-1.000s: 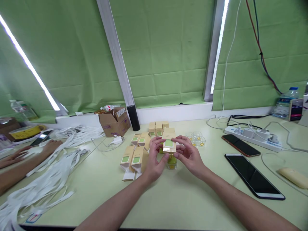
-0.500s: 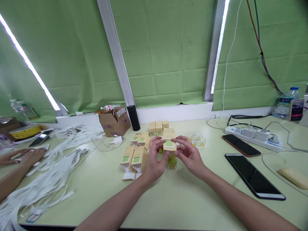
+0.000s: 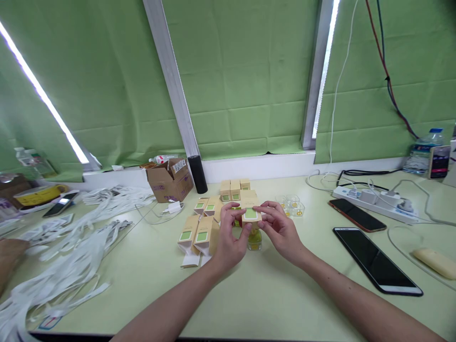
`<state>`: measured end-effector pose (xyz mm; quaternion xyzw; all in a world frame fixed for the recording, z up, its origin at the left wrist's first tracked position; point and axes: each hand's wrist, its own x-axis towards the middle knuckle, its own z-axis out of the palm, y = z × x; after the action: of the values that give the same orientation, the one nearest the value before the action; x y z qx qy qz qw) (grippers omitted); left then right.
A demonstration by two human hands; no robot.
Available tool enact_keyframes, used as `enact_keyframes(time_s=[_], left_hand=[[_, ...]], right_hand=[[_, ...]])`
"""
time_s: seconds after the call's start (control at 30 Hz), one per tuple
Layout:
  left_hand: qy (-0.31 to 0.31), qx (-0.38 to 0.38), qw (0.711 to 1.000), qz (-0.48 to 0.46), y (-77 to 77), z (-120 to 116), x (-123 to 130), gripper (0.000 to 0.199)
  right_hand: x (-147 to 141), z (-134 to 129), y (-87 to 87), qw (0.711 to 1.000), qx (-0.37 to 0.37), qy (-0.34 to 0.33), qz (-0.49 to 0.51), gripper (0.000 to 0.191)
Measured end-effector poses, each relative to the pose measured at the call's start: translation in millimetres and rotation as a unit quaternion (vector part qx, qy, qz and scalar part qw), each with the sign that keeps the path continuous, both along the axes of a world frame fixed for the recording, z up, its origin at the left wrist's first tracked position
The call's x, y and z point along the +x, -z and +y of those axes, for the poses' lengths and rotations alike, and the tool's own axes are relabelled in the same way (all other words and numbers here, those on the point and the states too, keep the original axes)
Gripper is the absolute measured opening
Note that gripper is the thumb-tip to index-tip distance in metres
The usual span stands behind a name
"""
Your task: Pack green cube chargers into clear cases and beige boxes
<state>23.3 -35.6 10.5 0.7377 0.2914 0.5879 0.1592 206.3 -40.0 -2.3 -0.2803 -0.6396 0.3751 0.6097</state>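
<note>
Between my two hands is a small tan carton (image 3: 251,214) with a green label square facing up. My left hand (image 3: 231,232) pinches its left side, and my right hand (image 3: 280,227) grips the right side with thumb and fingers. Just below the carton, a small clear glass jar (image 3: 254,241) with yellow-green contents stands on the table; the carton hides its top. To the left lie several open tan cartons (image 3: 205,235) with white flaps sticking out toward me. Behind them, closed tan cartons (image 3: 235,190) stand in a row.
Several clear jars (image 3: 294,206) sit at the back right. Two phones (image 3: 377,261) and a power strip (image 3: 374,203) lie on the right. Leftward are white straps (image 3: 71,266), a cardboard box (image 3: 170,183) and a black cylinder (image 3: 197,175). Another person's arm (image 3: 10,259) shows at the left edge.
The carton in my hands has tilted slightly, its front edge less visible now. At the left, the other person's hands have pulled back out of view, leaving part of an arm.
</note>
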Motion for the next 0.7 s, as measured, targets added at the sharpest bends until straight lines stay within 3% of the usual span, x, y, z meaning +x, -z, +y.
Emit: enact_keyframes(time_s=[0.3, 0.5, 0.7], left_hand=[[-0.028, 0.022, 0.999, 0.015, -1.1, -1.3, 1.4, 0.021], [-0.056, 0.032, 0.996, 0.065, -4.1, -2.5, -2.6, 0.031], [-0.101, 0.055, 0.986, 0.117, -2.6, -3.8, -2.3, 0.045]], right_hand=[[-0.2, -2.8, -1.0, 0.999, 0.015, 0.02, -0.023, 0.032], [0.7, -6.1, -4.4, 0.996, 0.009, 0.055, -0.075, 0.039], [1.2, -9.5, -9.7, 0.982, 0.053, 0.108, -0.142, 0.044]])
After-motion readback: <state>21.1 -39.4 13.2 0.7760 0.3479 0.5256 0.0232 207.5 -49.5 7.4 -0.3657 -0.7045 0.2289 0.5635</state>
